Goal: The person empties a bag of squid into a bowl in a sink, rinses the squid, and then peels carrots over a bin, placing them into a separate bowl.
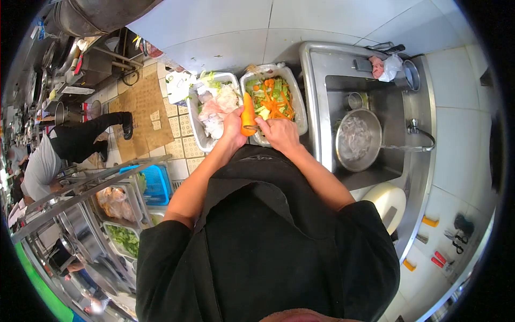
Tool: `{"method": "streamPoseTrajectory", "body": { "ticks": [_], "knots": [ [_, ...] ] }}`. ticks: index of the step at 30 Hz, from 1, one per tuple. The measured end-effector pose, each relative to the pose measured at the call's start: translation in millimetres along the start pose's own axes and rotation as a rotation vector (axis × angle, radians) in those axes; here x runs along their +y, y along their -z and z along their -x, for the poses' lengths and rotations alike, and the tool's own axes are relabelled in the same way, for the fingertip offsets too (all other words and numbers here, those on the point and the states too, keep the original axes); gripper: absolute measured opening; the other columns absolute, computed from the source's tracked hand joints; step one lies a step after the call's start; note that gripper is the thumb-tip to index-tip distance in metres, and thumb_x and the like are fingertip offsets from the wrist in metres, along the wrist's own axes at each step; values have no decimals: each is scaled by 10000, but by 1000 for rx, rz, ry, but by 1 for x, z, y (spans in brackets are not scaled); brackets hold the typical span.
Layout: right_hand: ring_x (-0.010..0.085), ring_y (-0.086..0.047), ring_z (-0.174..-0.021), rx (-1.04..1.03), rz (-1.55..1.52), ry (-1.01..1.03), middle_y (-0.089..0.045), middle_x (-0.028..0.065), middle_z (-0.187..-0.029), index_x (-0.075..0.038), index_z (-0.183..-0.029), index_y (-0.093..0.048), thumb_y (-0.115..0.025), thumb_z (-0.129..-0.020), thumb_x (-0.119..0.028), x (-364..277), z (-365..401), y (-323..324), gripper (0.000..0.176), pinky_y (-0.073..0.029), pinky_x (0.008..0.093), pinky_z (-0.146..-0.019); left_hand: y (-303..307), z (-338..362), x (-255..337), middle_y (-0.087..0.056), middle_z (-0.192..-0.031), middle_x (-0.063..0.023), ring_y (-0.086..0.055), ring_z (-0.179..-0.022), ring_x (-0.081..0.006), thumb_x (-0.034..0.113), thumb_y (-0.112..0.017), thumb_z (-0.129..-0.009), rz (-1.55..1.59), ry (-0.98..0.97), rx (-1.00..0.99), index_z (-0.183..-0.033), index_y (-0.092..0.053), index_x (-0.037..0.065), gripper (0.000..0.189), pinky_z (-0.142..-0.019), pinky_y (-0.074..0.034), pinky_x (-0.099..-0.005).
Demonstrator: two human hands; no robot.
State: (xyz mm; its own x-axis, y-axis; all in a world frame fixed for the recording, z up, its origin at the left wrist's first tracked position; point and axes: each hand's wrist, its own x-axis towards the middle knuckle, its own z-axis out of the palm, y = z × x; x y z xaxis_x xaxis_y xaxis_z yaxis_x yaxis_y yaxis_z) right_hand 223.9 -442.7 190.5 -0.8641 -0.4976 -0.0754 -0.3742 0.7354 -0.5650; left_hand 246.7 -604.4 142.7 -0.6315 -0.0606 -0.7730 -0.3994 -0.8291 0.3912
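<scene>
An orange carrot (248, 111) is held upright in my left hand (234, 127), its tapered end pointing away from me. My right hand (280, 132) is closed at the carrot's lower right side, around a small tool that is mostly hidden by the fingers. Just beyond my hands stands a white bin (300, 110) holding orange peelings (274, 104) and green leafy scraps. To its left, a second white bin (195, 121) contains crumpled plastic and pale scraps.
At the right, a metal sink (321, 102) holds a steel bowl (376, 129) under a running faucet (424, 147). A round white board (398, 199) lies nearer. Left are metal racks (88, 190), a blue basket (156, 185) and a person (40, 161).
</scene>
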Motion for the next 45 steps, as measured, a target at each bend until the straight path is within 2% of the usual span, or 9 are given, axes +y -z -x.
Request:
{"method": "streamPoseTrajectory", "body": {
  "ticks": [10, 13, 17, 22, 28, 31, 37, 41, 45],
  "knots": [
    [409, -668, -899, -215, 154, -332, -680, 270, -940, 15, -871, -717, -305, -945, -646, 53, -98, -10, 782, -511, 512, -785, 5, 36, -2, -631, -887, -104, -615, -703, -239, 331, -440, -1000, -233, 117, -121, -1155, -544, 38, 347, -591, -523, -401],
    [414, -668, -870, -68, 79, -394, -680, 269, -897, 18, -872, -716, -296, -946, -652, 61, -109, 6, 794, -510, 506, -772, 0, 35, 3, -634, -899, -99, -622, -721, -240, 339, -451, -998, -228, 85, -90, -1162, -544, 41, 353, -608, -534, -412],
    [425, -657, -834, -180, 7, -290, -668, 266, -827, -19, -791, -716, -265, -956, -655, 32, -76, 22, 797, -494, 522, -740, 8, 14, 10, -625, -924, -103, -620, -770, -240, 329, -434, -1007, -173, 32, -68, -1160, -537, 43, 340, -644, -543, -439],
    [374, -661, -668, -39, 42, 24, -656, 191, -670, -65, -663, -686, -442, -947, -569, -7, -12, 9, 628, -506, 481, -615, 12, -7, 4, -613, -964, -126, -612, -846, -263, 292, -399, -1019, 2, 6, -46, -1150, -519, 25, 321, -735, -528, -446],
    [370, -653, -609, 3, 35, 41, -645, 183, -632, -65, -659, -692, -477, -938, -544, -3, -5, -3, 595, -507, 485, -588, 14, -9, -3, -615, -963, -137, -610, -829, -275, 270, -391, -1018, 19, -39, 16, -1136, -515, 7, 313, -765, -516, -426],
    [384, -662, -632, -67, 46, -72, -661, 196, -667, -57, -695, -716, -413, -952, -579, 11, -21, -19, 656, -513, 490, -595, 8, 8, 0, -621, -941, -129, -614, -781, -253, 277, -403, -1016, -64, -2, 3, -1144, -520, 14, 315, -708, -522, -403],
    [406, -669, -900, -200, 200, -237, -693, 246, -921, -24, -863, -736, -292, -949, -651, 73, -102, -20, 773, -514, 497, -786, -4, 51, -3, -627, -917, -115, -622, -745, -230, 324, -455, -1002, -165, 47, -158, -1171, -532, 30, 348, -617, -530, -388],
    [463, -646, -875, -74, 100, -368, -663, 300, -863, 12, -892, -721, -296, -944, -661, 64, -108, 17, 797, -502, 517, -819, 1, 38, 1, -627, -932, -116, -624, -772, -243, 338, -464, -995, -199, 7, -123, -1170, -531, 27, 363, -649, -541, -398],
    [438, -648, -804, -101, 57, -319, -677, 236, -809, -29, -823, -732, -322, -957, -630, 48, -78, 13, 740, -495, 507, -723, 12, 13, 3, -617, -958, -130, -621, -815, -261, 315, -431, -1003, -137, 44, -64, -1172, -522, 18, 354, -683, -538, -448]
  ]
}}
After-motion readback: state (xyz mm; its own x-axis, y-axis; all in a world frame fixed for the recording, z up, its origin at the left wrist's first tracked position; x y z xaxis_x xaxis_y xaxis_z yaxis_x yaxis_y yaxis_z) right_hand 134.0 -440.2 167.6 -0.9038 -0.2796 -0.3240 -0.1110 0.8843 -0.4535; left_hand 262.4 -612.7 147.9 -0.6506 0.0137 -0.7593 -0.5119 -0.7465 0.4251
